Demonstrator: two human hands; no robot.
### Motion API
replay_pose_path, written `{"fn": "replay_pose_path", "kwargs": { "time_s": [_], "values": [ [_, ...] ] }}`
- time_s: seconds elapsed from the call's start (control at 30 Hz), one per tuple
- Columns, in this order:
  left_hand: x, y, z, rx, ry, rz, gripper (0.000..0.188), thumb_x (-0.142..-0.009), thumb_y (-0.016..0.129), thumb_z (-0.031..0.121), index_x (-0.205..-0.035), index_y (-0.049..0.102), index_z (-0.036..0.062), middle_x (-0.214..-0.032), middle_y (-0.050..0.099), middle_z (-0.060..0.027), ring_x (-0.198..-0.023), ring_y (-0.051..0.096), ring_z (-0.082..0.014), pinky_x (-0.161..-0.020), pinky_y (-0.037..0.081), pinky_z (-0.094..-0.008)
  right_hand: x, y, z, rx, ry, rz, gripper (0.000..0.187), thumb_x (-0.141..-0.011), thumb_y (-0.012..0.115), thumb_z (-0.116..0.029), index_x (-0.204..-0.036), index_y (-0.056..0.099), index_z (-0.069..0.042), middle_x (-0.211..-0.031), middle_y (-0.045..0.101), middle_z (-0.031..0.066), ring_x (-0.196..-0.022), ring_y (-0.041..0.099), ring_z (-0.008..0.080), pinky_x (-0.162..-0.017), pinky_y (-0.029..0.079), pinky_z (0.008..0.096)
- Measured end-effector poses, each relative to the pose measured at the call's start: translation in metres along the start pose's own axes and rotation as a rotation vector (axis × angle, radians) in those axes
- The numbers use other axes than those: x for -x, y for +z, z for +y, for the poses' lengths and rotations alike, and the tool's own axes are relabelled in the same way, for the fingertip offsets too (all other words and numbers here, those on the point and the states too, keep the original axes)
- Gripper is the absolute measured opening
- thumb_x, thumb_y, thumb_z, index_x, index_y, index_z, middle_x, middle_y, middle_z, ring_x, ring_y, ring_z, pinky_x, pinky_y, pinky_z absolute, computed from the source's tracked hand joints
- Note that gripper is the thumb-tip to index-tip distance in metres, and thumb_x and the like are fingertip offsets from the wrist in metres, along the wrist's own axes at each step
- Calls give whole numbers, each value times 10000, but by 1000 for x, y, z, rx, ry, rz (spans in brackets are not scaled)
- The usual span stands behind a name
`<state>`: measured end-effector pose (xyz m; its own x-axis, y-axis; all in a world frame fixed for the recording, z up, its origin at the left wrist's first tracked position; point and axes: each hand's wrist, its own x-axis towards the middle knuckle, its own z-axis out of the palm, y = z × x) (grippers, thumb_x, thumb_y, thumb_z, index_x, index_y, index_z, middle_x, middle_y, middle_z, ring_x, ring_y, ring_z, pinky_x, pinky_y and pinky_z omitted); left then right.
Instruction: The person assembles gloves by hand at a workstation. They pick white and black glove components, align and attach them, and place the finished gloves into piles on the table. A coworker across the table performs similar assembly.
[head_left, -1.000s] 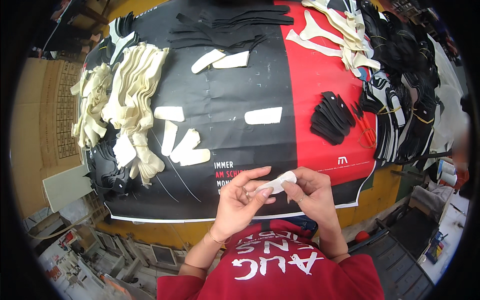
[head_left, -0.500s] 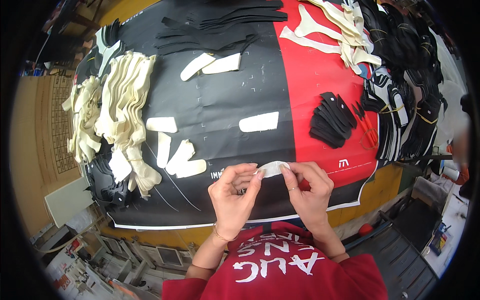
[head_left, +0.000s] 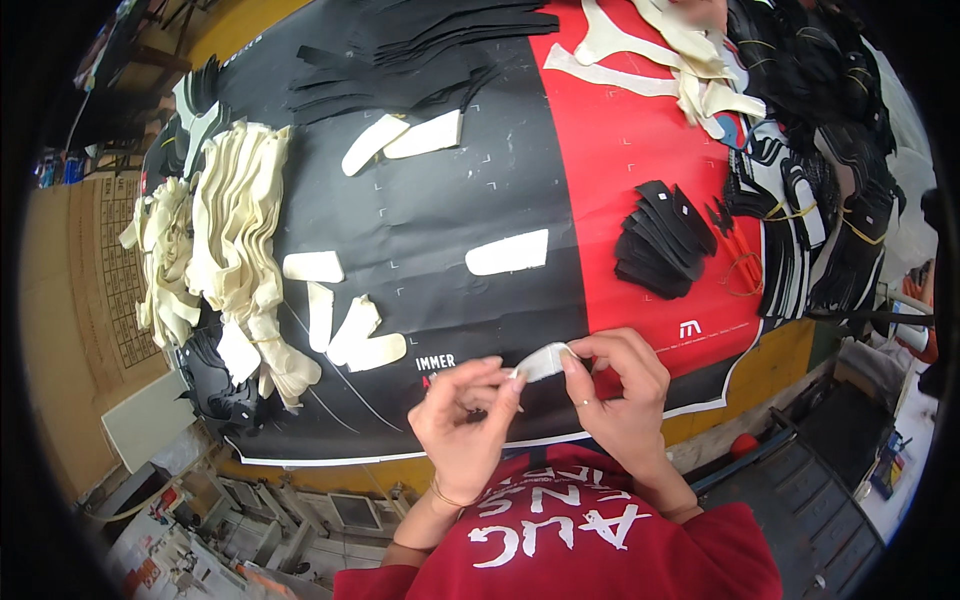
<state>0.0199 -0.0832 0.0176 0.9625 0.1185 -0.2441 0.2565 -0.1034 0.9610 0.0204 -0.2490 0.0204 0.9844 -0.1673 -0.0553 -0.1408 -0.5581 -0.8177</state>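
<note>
Hands working at lower centre of frame: left hand (head_left: 462, 412) and right hand (head_left: 618, 385) are pinching opposite ends of a small cream fabric strip (head_left: 543, 361), holding it above the black-and-red printed table cover (head_left: 450, 200), apparently for close handling.

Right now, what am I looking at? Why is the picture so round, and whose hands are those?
The picture comes from a small camera worn on a person's head, looking down. Its lens is very wide, so straight edges bend and the corners go dark. No machine here: the two hands belong to that person, who wears a red top. The left hand and right hand together pinch a small white strip above the table's near edge. The table is covered by a black and red sheet. On it lie loose cream pieces, a tall cream pile on the left, a fan of black pieces on the red part, and more black stacks on the right.
</note>
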Motion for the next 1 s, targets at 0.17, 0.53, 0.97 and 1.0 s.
{"fn": "replay_pose_path", "kwargs": {
  "time_s": [0.17,0.53,0.97,1.0],
  "values": [
    [15,-6,-10,-8,191,-105,247,-826,758,-99,-1053,669,-55,-872,749,-121,-717,708,-88,-615,553,-199,-6,-19,1,-209,-162,-197,624,-776,828,-172,-1315,578,18,-1235,642,173,-1145,605,341,-1007,472,420],
    [0,-13,-5,151,65,-159,248,-868,736,-54,-1098,644,-43,-925,755,-139,-751,706,-103,-655,555,-210,-28,-20,6,-533,154,-584,120,-898,754,-71,-961,713,22,-875,707,78,-770,651,117,-678,498,249],
    [-3,-13,-14,80,40,-123,166,-883,722,-59,-1033,653,-41,-921,736,-107,-704,628,-63,-627,494,-204,-30,-10,-7,-331,1,-454,167,-915,739,-130,-1039,736,-19,-865,723,67,-706,659,127,-605,495,275],
    [-3,-12,-13,96,45,-121,175,-876,723,-67,-1034,654,-39,-914,735,-101,-701,617,-57,-621,484,-203,-30,-10,-7,-372,30,-471,175,-914,744,-138,-1040,739,-17,-855,718,68,-712,662,128,-615,496,275]
  ]
}}
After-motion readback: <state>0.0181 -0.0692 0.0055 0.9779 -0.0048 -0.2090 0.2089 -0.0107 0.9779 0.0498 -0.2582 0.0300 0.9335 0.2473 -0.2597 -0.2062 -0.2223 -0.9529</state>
